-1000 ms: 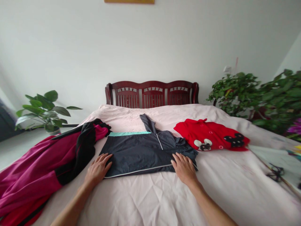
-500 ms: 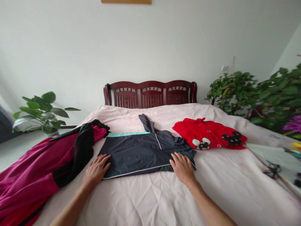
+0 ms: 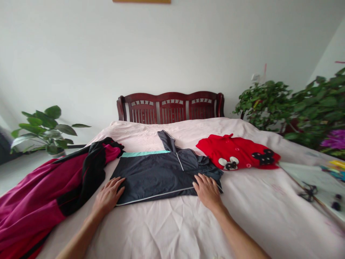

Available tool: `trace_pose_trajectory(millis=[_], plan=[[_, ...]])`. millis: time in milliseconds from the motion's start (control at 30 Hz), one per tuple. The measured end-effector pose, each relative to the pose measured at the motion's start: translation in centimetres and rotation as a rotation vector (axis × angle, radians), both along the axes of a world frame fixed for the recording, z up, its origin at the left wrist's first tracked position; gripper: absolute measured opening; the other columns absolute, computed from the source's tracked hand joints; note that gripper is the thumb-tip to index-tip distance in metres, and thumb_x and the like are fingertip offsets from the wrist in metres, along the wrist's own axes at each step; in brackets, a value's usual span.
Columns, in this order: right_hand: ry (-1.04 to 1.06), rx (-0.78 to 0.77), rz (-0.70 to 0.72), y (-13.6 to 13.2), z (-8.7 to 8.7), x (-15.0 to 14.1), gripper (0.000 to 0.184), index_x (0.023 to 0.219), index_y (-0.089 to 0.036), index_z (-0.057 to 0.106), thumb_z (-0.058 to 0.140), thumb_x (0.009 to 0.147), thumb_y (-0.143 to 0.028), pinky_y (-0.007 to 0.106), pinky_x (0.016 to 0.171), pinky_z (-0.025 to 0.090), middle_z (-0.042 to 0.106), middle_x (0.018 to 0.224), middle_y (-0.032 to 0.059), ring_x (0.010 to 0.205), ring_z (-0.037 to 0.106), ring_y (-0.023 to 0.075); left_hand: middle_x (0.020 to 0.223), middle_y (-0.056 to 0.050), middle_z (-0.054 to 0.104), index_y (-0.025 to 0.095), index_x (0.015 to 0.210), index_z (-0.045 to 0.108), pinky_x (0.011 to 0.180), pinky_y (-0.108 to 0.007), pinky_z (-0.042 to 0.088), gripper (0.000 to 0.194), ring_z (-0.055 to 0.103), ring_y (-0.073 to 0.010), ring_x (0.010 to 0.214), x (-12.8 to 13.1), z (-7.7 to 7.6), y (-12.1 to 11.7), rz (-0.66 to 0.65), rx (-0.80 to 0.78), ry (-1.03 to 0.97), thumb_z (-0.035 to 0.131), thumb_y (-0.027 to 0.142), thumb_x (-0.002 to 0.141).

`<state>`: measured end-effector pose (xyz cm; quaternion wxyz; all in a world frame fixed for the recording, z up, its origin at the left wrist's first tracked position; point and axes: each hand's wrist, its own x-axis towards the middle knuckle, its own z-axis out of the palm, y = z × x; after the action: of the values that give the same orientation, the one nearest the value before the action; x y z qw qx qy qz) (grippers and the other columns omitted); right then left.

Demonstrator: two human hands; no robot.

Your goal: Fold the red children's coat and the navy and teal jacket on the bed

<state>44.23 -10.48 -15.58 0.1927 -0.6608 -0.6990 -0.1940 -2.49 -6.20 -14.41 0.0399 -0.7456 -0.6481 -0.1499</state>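
Observation:
A dark navy jacket (image 3: 153, 174) with white piping and a light teal hem lies folded lengthwise on the pale pink bedsheet (image 3: 167, 230). One sleeve sticks out past its far edge, and the collar end is to the right. My left hand (image 3: 109, 192) lies flat over the near left corner, fingers stretched out on the cloth. On the right end, near the collar, my right hand (image 3: 208, 190) rests with its fingers extended. Neither hand grips the fabric.
A magenta and black garment (image 3: 45, 187) is heaped at the left. A folded red garment (image 3: 237, 153) with cartoon-mouse patches lies at the right. The wooden headboard (image 3: 172, 106) stands behind, with potted plants (image 3: 265, 104) at both sides. Small items lie on a white surface (image 3: 320, 187) far right.
The whole view has shifted slightly, so everything appears a little further left. Both hands stay in the same places on the jacket, which keeps its folded shape.

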Motion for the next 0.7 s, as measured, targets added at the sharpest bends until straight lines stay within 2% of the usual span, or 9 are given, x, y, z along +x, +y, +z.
trace_pose_trajectory(millis=[700], plan=[[0.018, -0.030, -0.002, -0.32, 0.58, -0.22, 0.041, 0.128, -0.021, 0.063, 0.037, 0.101, -0.037, 0.046, 0.107, 0.035, 0.062, 0.136, 0.0113, 0.124, 0.055, 0.0267, 0.145, -0.005, 0.056, 0.025, 0.138, 0.057, 0.115, -0.040, 0.037, 0.048, 0.044, -0.0238, 0.139, 0.29, 0.31, -0.24, 0.007, -0.001, -0.017, 0.040, 0.043, 0.097]])
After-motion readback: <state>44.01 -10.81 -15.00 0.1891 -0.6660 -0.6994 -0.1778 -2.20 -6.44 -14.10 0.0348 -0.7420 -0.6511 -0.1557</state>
